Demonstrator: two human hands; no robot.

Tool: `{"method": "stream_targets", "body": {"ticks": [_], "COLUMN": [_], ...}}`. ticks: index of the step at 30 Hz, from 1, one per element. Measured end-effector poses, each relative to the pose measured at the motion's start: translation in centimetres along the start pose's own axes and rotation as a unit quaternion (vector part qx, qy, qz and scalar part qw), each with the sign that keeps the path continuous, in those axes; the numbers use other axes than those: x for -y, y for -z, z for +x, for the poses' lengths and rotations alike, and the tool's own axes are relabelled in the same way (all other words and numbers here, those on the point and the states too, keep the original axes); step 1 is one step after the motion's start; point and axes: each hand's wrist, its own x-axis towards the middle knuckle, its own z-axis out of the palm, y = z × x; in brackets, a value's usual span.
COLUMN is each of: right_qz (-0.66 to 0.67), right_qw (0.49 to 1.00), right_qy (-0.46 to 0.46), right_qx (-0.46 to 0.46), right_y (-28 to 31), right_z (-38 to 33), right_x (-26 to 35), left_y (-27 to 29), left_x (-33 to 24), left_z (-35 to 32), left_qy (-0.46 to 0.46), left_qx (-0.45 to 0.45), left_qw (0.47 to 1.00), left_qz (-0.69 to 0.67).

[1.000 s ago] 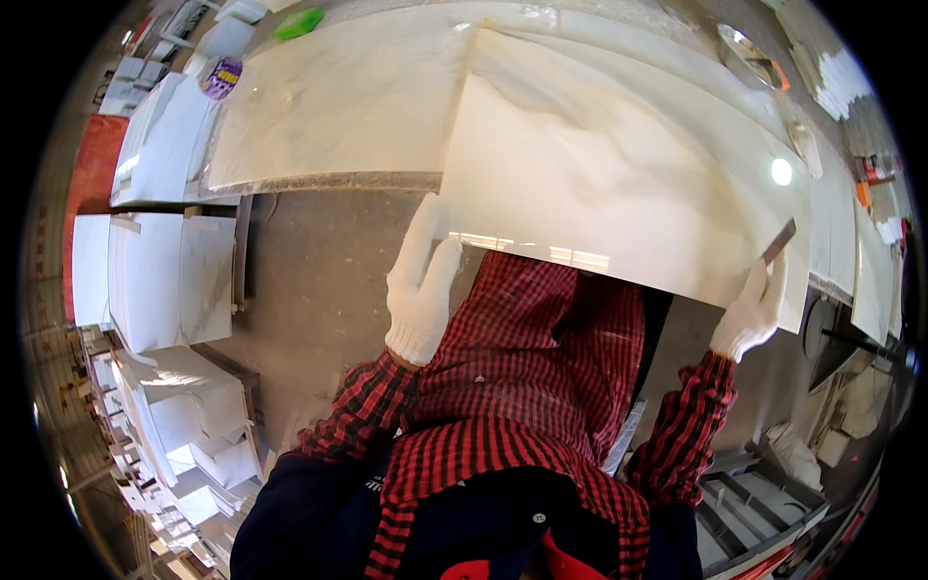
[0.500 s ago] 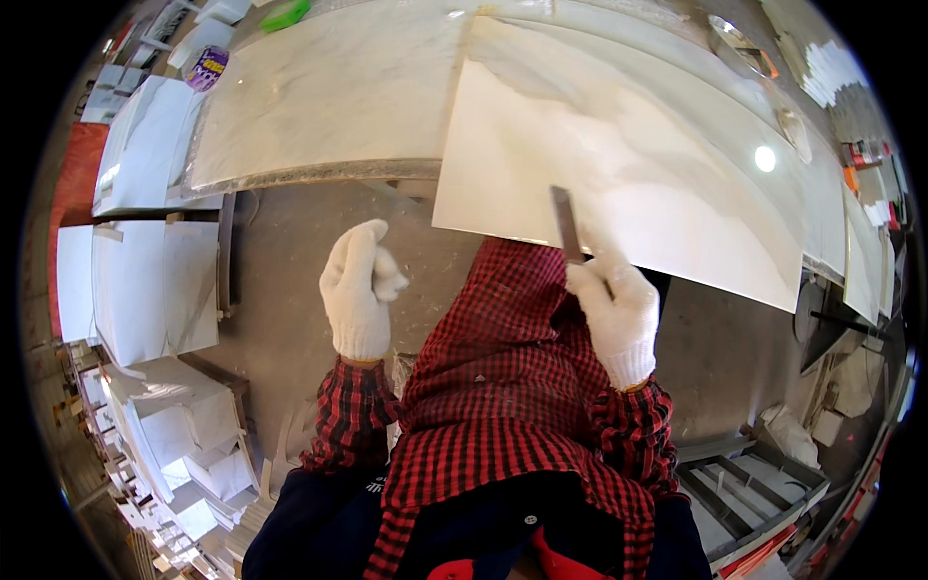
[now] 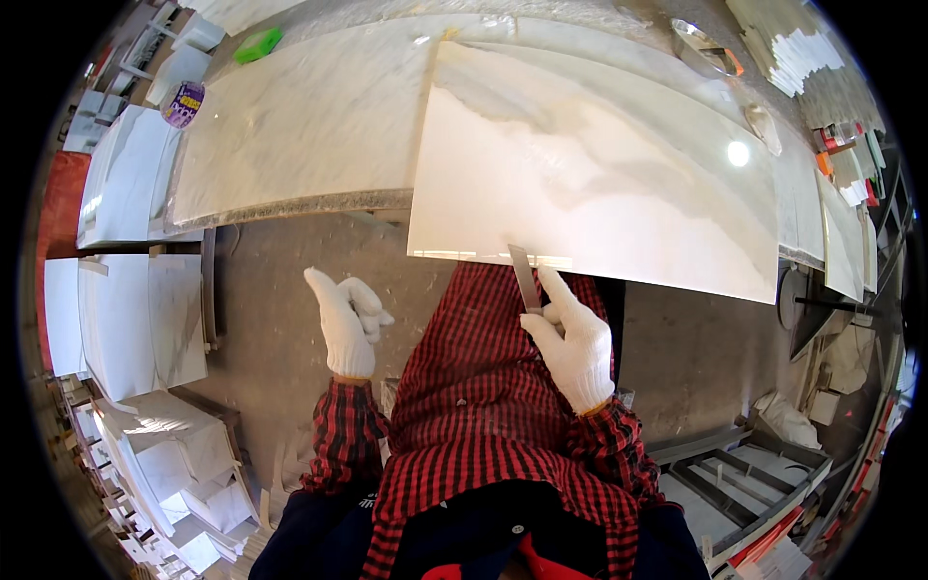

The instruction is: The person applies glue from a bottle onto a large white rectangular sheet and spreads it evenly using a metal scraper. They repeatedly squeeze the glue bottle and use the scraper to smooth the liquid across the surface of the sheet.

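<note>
My right hand, in a white knit glove, grips a flat narrow metal blade, like a scraper. The blade points up and slightly left, its tip overlapping the near edge of a glossy white marble-patterned slab. That slab lies at an angle on the bench and juts past its front edge. My left hand, also gloved, hangs in the air left of my checked apron. Its fingers are loosely bent and apart, with nothing visible in them.
The long stone-topped bench carries a green block, a purple-labelled tub and a metal bowl. Stacked white slabs stand at the left. A grey metal frame sits at the lower right.
My right hand has drawn back toward me and left with the blade, off the slab's face to its near edge. My left hand has lowered slightly and its fingers have spread more. The view has shifted.
</note>
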Motion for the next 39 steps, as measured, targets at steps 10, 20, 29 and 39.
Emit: {"method": "stream_targets", "body": {"ticks": [10,20,29,39], "right_qz": [0.031,0.002,0.036,0.169], "right_qw": [0.998,0.994,0.995,0.969], "right_qy": [0.011,0.079,0.054,-0.177], "right_qx": [0.044,0.076,0.074,0.027], "right_y": [0.5,1.0,2.8,7.6], "right_z": [0.7,2.9,2.7,2.7], "right_x": [-0.7,0.5,-0.1,1.3], "left_y": [-5.5,-7.6,-9.1,-13.6], "left_x": [-2.5,-5.0,-5.5,-6.3], "left_z": [0.5,2.2,4.2,3.1], "left_qy": [-0.295,-0.341,-0.414,-0.408], "left_qx": [0.006,0.071,0.163,0.223], "left_qw": [0.924,0.787,0.657,0.768], "left_qz": [0.242,0.509,0.609,0.441]}}
